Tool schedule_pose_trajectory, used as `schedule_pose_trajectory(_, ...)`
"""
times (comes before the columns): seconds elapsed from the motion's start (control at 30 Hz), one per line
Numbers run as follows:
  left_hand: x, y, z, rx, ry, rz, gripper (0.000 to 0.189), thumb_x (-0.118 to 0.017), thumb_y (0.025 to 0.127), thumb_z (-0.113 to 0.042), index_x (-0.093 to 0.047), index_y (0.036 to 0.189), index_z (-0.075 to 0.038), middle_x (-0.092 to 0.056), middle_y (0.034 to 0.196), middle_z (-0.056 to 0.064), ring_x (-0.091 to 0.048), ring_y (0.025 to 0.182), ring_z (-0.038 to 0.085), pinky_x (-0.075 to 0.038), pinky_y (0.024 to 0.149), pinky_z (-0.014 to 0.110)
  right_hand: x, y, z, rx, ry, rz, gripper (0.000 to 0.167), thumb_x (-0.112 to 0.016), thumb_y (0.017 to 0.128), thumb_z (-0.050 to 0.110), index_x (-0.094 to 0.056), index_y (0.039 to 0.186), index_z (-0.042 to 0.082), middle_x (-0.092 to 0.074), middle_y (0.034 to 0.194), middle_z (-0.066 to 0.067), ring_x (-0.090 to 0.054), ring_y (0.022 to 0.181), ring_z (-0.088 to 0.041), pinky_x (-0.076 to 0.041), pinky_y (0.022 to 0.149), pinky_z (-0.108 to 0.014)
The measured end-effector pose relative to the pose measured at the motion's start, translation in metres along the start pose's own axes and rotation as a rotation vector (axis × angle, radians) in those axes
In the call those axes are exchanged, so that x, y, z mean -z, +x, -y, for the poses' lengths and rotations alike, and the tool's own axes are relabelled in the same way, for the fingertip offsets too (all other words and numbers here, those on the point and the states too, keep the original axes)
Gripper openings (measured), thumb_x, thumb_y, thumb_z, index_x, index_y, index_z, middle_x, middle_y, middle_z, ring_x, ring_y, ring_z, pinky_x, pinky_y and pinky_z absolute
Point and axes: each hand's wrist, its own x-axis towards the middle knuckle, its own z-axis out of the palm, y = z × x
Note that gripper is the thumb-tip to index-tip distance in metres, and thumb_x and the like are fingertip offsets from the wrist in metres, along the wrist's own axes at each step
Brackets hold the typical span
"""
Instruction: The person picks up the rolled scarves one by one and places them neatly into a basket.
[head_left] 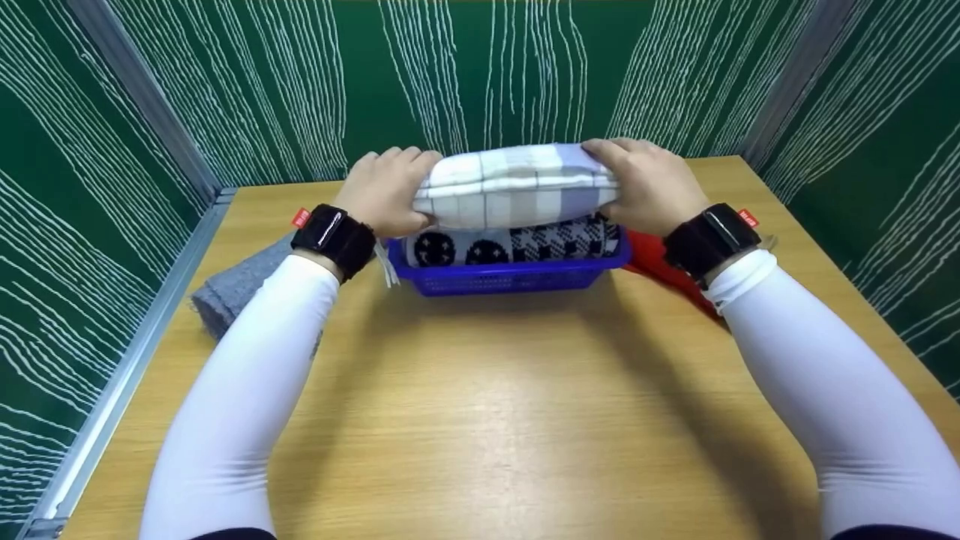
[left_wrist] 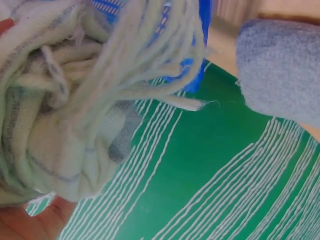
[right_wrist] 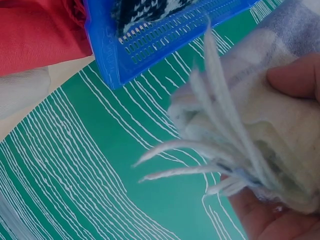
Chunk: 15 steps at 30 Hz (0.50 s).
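A rolled plaid scarf [head_left: 517, 187] in white, beige and lavender is held up by both hands over a blue plastic basket [head_left: 502, 283]. At its left end my left hand [head_left: 390, 191] grips the roll; my right hand [head_left: 652, 184] holds the other end, thumb on one side and fingers on the other. Pale fringe [left_wrist: 150, 65] hangs loose from the left end, and more fringe strands [right_wrist: 220, 100] stick out at the right end. Inside the basket lies a black-and-white patterned knit roll [head_left: 491, 249], its upper part hidden behind the scarf.
A grey rolled cloth [head_left: 240, 285] lies on the wooden table [head_left: 495, 405] left of the basket. To the right is a red cloth [head_left: 664, 266], with a whitish cloth [right_wrist: 25, 92] beside it. Green walls with white lines [head_left: 517, 75] enclose the back and sides.
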Motion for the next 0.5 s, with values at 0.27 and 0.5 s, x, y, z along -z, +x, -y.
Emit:
schedule_pose_trajectory(0.27,0.0019,0.0052,-0.0003,0.006,0.018,0.001,0.071,-0.087,0.085,-0.033,-0.058,0.146,-0.011,-0.069,0.133,0.014,-0.064,0.123,0.037,-0.055,0.1,0.056,-0.0002,0.0041,-0.0025,-0.005,-0.014,-0.015,0.084,-0.079,0.077,-0.004,-0.056,0.157,0.009,-0.063,0.149,-0.029,-0.059,0.135,-0.054,-0.047,0.115,-0.07)
schedule_pose_trajectory(0.5,0.0022,0.0073,0.0008,0.003,0.033,-0.005,0.067,-0.084,0.086,-0.031,-0.057,0.144,-0.01,-0.068,0.133,0.016,-0.064,0.123,0.037,-0.055,0.1,0.056,-0.0006,0.0083,-0.003,-0.025,-0.001,0.009,0.087,-0.08,0.079,-0.003,-0.052,0.16,0.01,-0.06,0.153,-0.028,-0.058,0.138,-0.054,-0.046,0.116,-0.07)
